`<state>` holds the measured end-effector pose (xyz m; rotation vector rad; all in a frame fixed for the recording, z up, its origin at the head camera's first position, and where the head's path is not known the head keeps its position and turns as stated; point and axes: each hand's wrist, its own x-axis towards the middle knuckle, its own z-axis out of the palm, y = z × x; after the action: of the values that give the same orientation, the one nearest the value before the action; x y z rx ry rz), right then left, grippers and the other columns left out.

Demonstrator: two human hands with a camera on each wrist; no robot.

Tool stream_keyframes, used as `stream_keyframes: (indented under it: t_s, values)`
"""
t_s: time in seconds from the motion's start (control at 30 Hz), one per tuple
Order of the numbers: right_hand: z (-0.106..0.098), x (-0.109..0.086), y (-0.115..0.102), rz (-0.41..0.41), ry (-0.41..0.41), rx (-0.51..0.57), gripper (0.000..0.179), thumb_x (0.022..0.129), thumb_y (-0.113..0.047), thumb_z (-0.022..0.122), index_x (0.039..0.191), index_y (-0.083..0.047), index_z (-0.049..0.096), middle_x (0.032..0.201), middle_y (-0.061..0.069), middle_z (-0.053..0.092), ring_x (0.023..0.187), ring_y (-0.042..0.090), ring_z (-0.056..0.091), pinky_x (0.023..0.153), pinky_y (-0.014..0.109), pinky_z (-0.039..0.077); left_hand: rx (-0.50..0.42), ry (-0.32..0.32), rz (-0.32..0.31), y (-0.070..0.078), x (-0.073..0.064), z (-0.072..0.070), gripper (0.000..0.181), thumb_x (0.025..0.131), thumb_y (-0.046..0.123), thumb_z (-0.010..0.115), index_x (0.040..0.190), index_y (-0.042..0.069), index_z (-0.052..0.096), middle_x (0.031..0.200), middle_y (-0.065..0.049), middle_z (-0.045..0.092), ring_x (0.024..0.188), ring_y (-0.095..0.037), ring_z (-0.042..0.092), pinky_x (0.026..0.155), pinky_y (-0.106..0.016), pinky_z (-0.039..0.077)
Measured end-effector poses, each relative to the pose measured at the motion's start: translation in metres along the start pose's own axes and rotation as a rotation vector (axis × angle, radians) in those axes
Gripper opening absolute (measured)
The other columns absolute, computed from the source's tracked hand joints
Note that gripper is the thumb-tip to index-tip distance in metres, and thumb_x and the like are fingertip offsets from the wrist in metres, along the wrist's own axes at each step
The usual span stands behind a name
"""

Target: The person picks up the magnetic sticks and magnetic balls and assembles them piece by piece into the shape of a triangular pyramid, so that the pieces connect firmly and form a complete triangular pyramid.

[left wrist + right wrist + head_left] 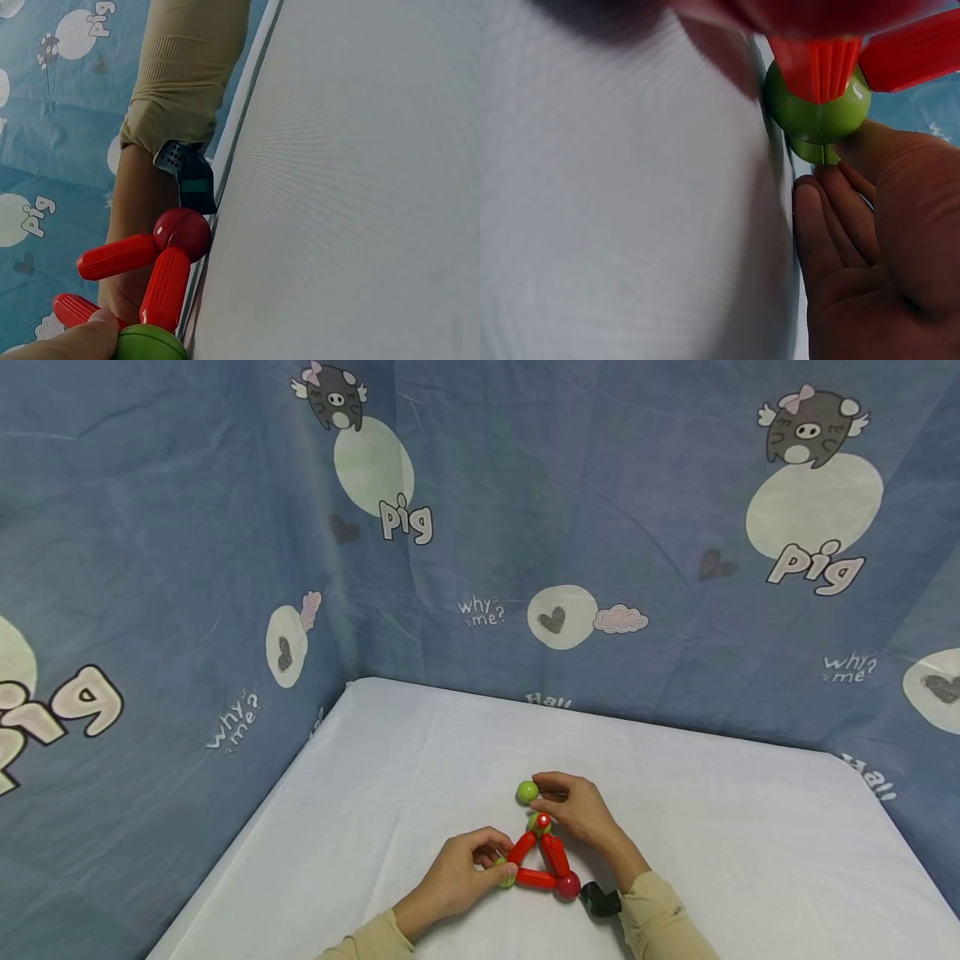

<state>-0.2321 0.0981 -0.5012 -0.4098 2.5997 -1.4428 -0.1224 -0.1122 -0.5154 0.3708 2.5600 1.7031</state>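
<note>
Red rods [536, 879] and balls form a triangle low on the table. A dark red ball [567, 886] is its near right corner; a green ball [506, 875] is its left corner. My left hand [467, 870] pinches that left green ball, its thumb beside the rod ends. At the far corner another green ball [817, 109] bears a short red rod [543, 820] pointing up. Just beyond it, my right hand [576, 808] holds a loose-looking lime green ball [528, 792] between thumb and fingertips. In the right wrist view that ball is partly hidden behind the corner ball.
A white cloth covers the table [675, 810]. Blue printed fabric [480, 543] hangs behind it and on the left. A dark device [195, 184] sits at my right wrist by the sleeve, close to the dark red ball.
</note>
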Motion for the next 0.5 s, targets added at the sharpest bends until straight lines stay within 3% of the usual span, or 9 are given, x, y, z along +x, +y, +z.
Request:
stream_keyframes:
  t_s: [0.3, 0.5]
  values:
    - [0.0006, 0.0025, -0.0035, 0.024, -0.006, -0.045, 0.041, 0.086, -0.018, 0.083, 0.125, -0.012, 0.072, 0.123, 0.006, 0.074, 0.110, 0.023, 0.072, 0.097, 0.041, 0.058, 0.002, -0.006, 0.000, 0.0028, -0.0008, -0.0015, 0.020, 0.088, 0.023, 0.082, 0.103, 0.014, 0.073, 0.090, 0.001, 0.071, 0.073, 0.001, 0.059, 0.069, -0.017, 0.050]
    - [0.0040, 0.0058, -0.0047, -0.005, -0.003, -0.031, 0.042, 0.085, -0.019, 0.083, 0.124, -0.010, 0.072, 0.121, 0.009, 0.074, 0.109, 0.026, 0.072, 0.095, 0.042, 0.058, -0.003, -0.015, -0.014, 0.0031, 0.0000, -0.0017, 0.020, 0.088, 0.024, 0.081, 0.104, 0.014, 0.073, 0.091, 0.001, 0.071, 0.074, 0.000, 0.059, 0.069, -0.017, 0.050]
